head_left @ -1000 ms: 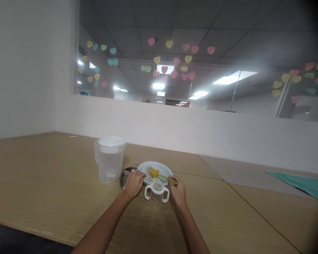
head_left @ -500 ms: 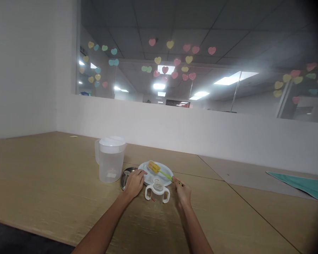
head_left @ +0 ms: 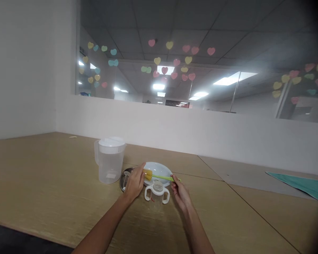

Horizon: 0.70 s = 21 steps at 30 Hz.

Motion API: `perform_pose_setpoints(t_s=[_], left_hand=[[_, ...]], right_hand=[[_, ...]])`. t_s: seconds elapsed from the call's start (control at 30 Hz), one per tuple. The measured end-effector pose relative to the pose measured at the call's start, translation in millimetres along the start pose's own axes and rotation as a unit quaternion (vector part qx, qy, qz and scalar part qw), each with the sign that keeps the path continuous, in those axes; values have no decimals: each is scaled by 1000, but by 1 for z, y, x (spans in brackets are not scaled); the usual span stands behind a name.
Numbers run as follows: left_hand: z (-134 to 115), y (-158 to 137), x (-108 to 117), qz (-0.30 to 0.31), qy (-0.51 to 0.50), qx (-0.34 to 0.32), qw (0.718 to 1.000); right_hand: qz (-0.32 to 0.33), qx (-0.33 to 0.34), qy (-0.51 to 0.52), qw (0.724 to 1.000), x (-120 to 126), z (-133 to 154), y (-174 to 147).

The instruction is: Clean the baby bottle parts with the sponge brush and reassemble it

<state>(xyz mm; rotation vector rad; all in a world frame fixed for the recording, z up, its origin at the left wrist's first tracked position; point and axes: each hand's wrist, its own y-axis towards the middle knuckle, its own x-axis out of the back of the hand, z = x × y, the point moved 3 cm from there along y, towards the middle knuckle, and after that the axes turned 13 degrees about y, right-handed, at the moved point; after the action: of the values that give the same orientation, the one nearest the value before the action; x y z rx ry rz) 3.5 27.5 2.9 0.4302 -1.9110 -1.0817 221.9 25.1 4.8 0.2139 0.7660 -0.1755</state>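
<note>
A bottle brush with a yellow sponge head (head_left: 148, 174) and a thin green handle (head_left: 161, 177) lies level above a white bowl (head_left: 159, 167). My right hand (head_left: 180, 192) pinches the end of the handle. Around the tip of the sponge head closes my left hand (head_left: 134, 182), which hides part of it. Between my forearms stands a clear baby bottle (head_left: 157, 194) with two white side handles and an uncovered mouth. Partly behind my left hand, a metal dish (head_left: 122, 183) holds a small clear part with a white end.
A lidded translucent pitcher (head_left: 111, 160) stands left of the metal dish. A teal cloth (head_left: 304, 185) lies at the far right of the wooden table (head_left: 55, 187). Behind the table rises a white wall (head_left: 153, 123) with a window above.
The brush has swung to the left and levelled out over the bowl. My left hand has come from the bowl's rim onto the sponge head.
</note>
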Motion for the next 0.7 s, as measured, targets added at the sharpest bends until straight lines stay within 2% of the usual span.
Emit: perform_pose_setpoints(t_s=[0.1,0.17,0.27,0.33,0.43,0.53,0.6,0.7], left_hand=[[-5,0,5,-28,-24,-11,999],[-4,0,6,-45,-45,17,998],[-1,1,3,-31,-79,59,995],[3,2,1,-42,-90,105,990],[13,3,2,-111,-78,201,970],[24,4,4,-156,-50,247,955],[32,3,3,-158,-28,260,952],[43,2,-3,-103,17,285,953]], right_hand=[[3,-14,34,999,0,-1,0],[11,-15,49,999,1,0,1],[19,-6,56,998,0,0,1],[17,-3,55,998,0,0,1],[8,9,32,999,1,0,2],[-20,30,17,999,6,4,5],[-47,42,40,997,12,8,8],[-71,39,98,992,20,12,13]])
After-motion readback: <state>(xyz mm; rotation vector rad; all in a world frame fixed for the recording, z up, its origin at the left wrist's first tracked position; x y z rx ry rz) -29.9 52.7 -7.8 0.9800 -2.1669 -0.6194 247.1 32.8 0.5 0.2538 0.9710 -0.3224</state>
